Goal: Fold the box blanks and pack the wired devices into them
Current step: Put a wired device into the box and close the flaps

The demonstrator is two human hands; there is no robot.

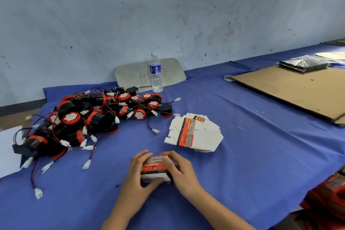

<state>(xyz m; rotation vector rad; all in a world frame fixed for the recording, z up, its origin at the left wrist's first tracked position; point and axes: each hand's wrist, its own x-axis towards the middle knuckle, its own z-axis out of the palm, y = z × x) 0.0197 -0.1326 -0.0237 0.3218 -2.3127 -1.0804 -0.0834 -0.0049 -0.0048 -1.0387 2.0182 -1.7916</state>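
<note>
The person holds one small red and white box (156, 169) with both hands, low on the blue tabletop (252, 136). The left hand (139, 172) has its fingers (141, 156) curled round the left side of the box, and its thumb lies under the near white edge. The right hand (180, 170) has its fingers curled over the top and right side. The box sits between the two sets of fingers, so it is squeezed from both sides. This looks like a way to keep the box in shape while its flaps are pushed shut, but which flap is being worked cannot be seen. What is inside the box is hidden, so it cannot be told if a device is in it yet. Just past the right hand's fingers, a little to the right, lies a stack of flat box blanks (194, 134), easy to reach for the next fold. Beyond the left hand's fingers and off to the left is a big pile of wired devices (89, 117), black and red with thin wires and white plugs. Many are not packed yet, so the job seems far from done. A water bottle (155, 73) stands far behind, well away from the fingers. At the right edge, red boxes (330, 194) sit blurred.
</note>
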